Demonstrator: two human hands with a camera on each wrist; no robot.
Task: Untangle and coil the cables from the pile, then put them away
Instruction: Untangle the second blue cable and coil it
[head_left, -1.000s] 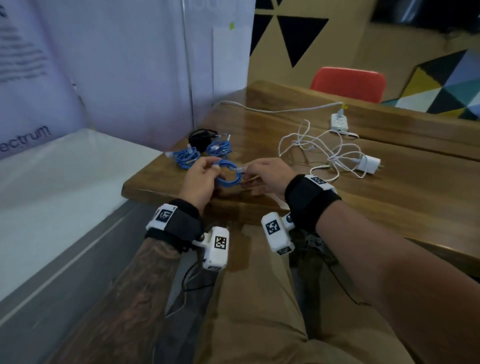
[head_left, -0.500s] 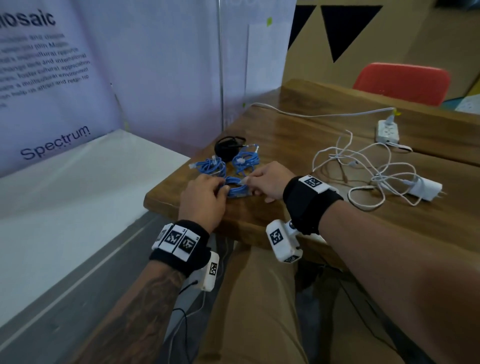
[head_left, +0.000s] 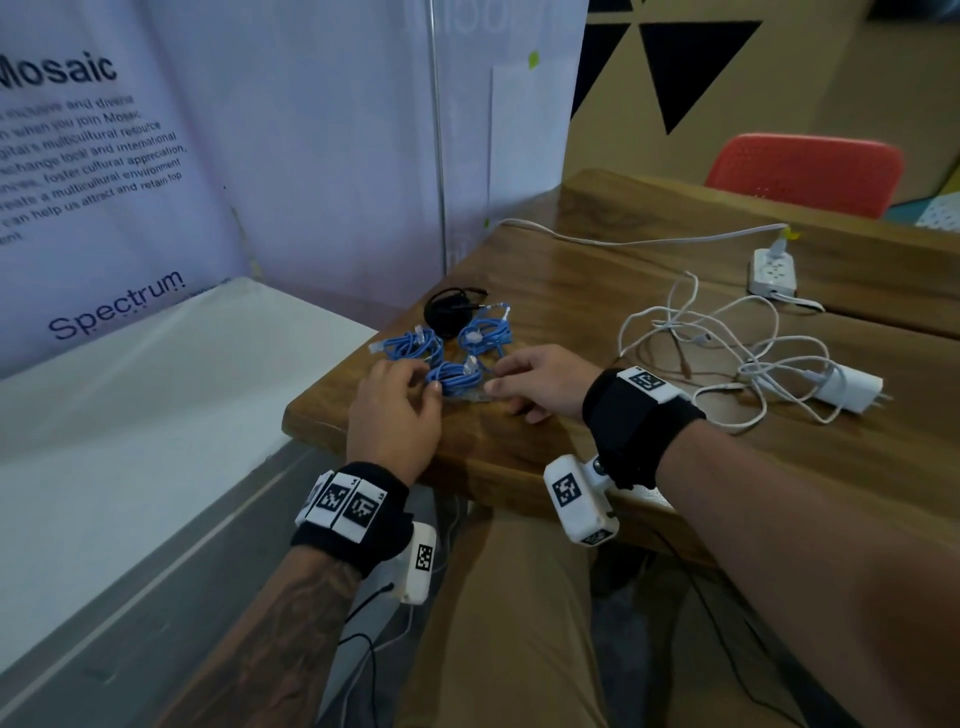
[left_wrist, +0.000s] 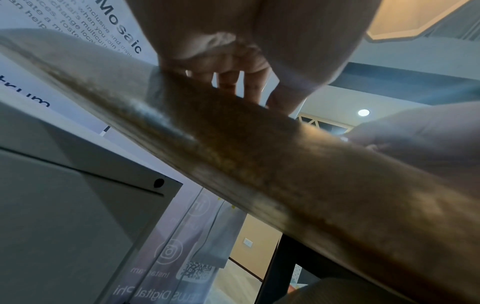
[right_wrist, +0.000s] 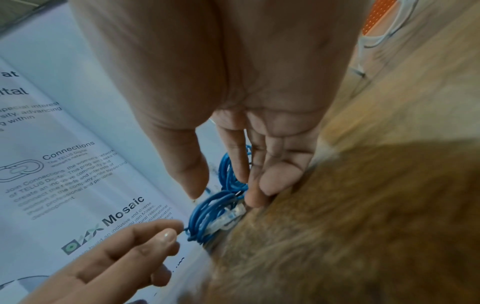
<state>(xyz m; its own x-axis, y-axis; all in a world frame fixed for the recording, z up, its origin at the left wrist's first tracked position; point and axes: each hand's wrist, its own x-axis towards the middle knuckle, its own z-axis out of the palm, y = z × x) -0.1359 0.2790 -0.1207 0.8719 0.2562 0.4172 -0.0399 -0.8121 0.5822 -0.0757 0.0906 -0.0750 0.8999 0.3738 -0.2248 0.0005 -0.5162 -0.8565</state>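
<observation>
Head view: nearest blue cable coil (head_left: 453, 378) lies on desk (head_left: 597, 431), two more blue coils (head_left: 413, 345) at 12 o'clock. Left hand (head_left: 395, 410) and right hand (head_left: 540, 382) flank it, fingers relaxed, grasping nothing. White cable tangle (head_left: 727, 353) at 3 o'clock.

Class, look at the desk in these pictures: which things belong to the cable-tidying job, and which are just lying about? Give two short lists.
Part of the job:
- nearest blue coil, between both hands
- two other blue coils
- black coil
- tangled white cables with charger
- left hand
- right hand

Lying about:
- white power strip
- red chair
- banner
</observation>
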